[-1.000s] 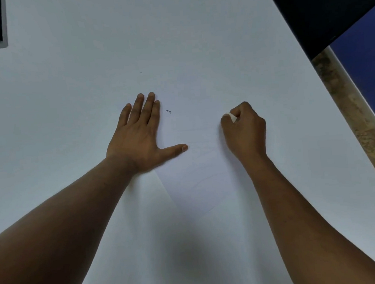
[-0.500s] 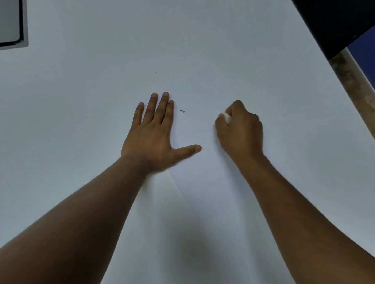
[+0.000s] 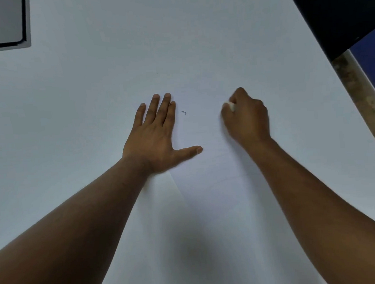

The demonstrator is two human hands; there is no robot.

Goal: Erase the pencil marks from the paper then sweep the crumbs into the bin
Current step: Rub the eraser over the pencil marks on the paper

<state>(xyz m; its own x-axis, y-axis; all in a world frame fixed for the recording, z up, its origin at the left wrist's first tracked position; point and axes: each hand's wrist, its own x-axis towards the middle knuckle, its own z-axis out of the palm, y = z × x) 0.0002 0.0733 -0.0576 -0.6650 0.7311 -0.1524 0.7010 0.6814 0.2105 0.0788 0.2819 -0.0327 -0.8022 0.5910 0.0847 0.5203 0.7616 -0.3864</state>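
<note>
Off at the far left corner a grey-framed panel [image 3: 1, 23] lies on the white table [image 3: 70, 105], cut off by the frame so I can't say what it is. Moving in, the left hand [image 3: 157, 135] lies flat with straight fingers and the thumb spread wide, pressing down the left edge of the paper [image 3: 206, 173], which is so near the table's colour that only its slanting lower-left edge and a faint line below the right wrist give it away; its far edge I cannot find. Just right of those fingers sits a small dark pencil mark [image 3: 184, 113], well apart from the eraser. Further right, the right hand [image 3: 246, 118] is curled round a white eraser [image 3: 231, 106], only a sliver of it peeping out by the knuckles, blurred, its rubbing face hidden against the sheet. To my eye the erasing is under way, and it would go best with short strokes running away from the pinning hand, so the sheet pulls taut rather than buckling, then working across to that dark mark. Any fainter lines or crumbs are too pale to make out, and no bin is in sight; a dark shape [image 3: 338, 7] fills the top right corner.
</note>
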